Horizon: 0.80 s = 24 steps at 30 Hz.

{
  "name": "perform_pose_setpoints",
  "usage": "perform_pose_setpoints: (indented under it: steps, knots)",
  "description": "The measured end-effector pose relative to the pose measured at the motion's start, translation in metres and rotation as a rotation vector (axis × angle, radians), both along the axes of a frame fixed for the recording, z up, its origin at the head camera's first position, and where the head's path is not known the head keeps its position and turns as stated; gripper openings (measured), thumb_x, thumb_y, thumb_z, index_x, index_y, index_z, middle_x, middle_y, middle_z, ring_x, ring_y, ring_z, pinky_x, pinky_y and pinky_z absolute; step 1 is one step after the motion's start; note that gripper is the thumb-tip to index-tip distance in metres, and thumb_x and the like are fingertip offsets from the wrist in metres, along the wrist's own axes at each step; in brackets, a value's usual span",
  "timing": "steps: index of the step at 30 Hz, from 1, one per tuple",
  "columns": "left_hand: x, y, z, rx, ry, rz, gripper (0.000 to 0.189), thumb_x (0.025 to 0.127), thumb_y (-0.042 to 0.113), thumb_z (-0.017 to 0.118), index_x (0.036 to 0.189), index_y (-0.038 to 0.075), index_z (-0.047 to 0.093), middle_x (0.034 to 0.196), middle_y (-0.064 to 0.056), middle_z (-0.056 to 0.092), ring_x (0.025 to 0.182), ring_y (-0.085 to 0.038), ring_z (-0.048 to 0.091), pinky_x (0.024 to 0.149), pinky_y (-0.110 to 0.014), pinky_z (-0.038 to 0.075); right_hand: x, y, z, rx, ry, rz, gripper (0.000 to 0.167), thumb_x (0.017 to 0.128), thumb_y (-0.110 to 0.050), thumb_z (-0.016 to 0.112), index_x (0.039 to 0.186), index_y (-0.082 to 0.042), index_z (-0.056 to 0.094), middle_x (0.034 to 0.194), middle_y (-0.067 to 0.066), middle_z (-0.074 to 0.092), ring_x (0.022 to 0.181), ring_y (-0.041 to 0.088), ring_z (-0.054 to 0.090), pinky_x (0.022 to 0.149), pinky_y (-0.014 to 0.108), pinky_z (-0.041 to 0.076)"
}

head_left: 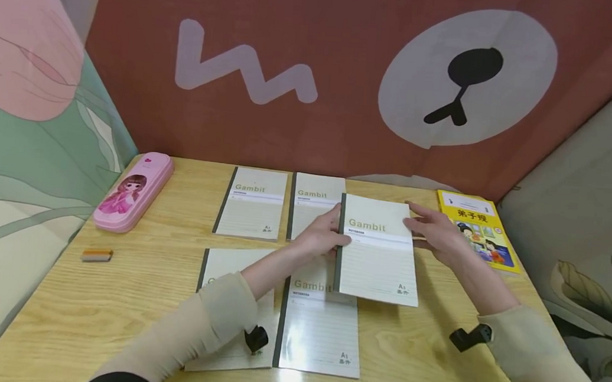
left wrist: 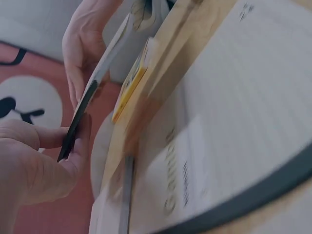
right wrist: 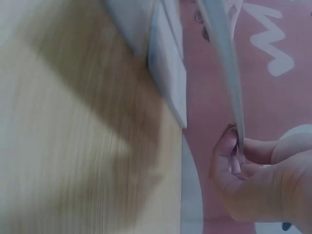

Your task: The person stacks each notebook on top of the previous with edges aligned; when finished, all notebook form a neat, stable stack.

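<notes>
Between both hands a white notebook (head_left: 377, 261) with a dark spine is held up above the table, its cover marked Gambit. My left hand (head_left: 320, 234) pinches the spine edge, thumb on the cover; the left wrist view shows the dark spine between thumb and fingers of that hand (left wrist: 46, 165). At the opposite edge, my right hand (head_left: 438, 231) pinches the notebook near its upper corner, as the right wrist view of the hand (right wrist: 263, 175) also shows. Below lie matching notebooks: one at front right (head_left: 319, 334), partly covered, and one at front left (head_left: 233, 351) under the left forearm.
Two more such notebooks, back left (head_left: 251, 211) and back middle (head_left: 311, 194), lie near the wall. A pink pencil case (head_left: 134, 194) and a small orange-and-grey eraser-like block (head_left: 97, 255) are at left. A yellow book (head_left: 501, 252) lies at the right edge.
</notes>
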State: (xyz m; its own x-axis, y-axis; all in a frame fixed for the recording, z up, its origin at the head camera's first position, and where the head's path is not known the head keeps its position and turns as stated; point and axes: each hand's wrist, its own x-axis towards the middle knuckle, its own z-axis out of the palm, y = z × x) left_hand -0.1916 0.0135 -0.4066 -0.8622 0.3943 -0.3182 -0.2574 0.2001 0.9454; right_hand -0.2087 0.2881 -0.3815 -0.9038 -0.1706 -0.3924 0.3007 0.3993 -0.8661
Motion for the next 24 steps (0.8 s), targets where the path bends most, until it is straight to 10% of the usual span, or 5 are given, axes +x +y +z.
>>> perform_pose_setpoints:
  steps: [7, 14, 19, 24]
  knots:
    - [-0.022, -0.030, 0.004, -0.063, 0.033, 0.078, 0.087, 0.100, 0.010, 0.065, 0.167, 0.022, 0.011, 0.124, -0.013, 0.069, 0.080, -0.015, 0.064, 0.073, -0.026, 0.057, -0.021, -0.033, -0.008, -0.237, -0.015, -0.136, 0.068, 0.107, -0.020, 0.056, 0.165, -0.010, 0.022, 0.108, -0.012, 0.069, 0.092, 0.002, 0.071, 0.082, 0.022, 0.061]
    - [-0.042, -0.051, 0.003, -0.099, 0.084, 0.174, 0.080, 0.101, 0.013, 0.064, 0.166, 0.021, 0.019, 0.127, -0.011, 0.064, 0.105, -0.021, 0.065, 0.093, -0.037, 0.057, -0.040, -0.059, -0.024, -0.455, -0.017, -0.256, 0.061, 0.104, -0.007, 0.058, 0.160, -0.004, 0.033, 0.094, -0.007, 0.076, 0.084, 0.006, 0.071, 0.077, 0.021, 0.059]
    - [-0.054, -0.061, -0.003, -0.093, 0.114, 0.214, 0.078, 0.101, 0.012, 0.063, 0.166, 0.018, 0.020, 0.094, -0.001, 0.050, 0.076, -0.014, 0.047, 0.084, -0.038, 0.050, -0.052, -0.076, -0.038, -0.465, 0.017, -0.255, 0.060, 0.103, -0.005, 0.057, 0.160, -0.008, 0.037, 0.091, -0.007, 0.076, 0.082, 0.006, 0.072, 0.080, 0.023, 0.059]
    - [-0.064, -0.067, -0.011, -0.084, 0.100, 0.268, 0.075, 0.102, 0.012, 0.063, 0.165, 0.015, 0.023, 0.101, -0.003, 0.052, 0.082, -0.015, 0.050, 0.082, -0.033, 0.052, -0.061, -0.086, -0.047, -0.381, 0.038, -0.185, 0.062, 0.104, -0.007, 0.055, 0.162, -0.014, 0.033, 0.099, -0.003, 0.072, 0.082, 0.007, 0.070, 0.077, 0.023, 0.058]
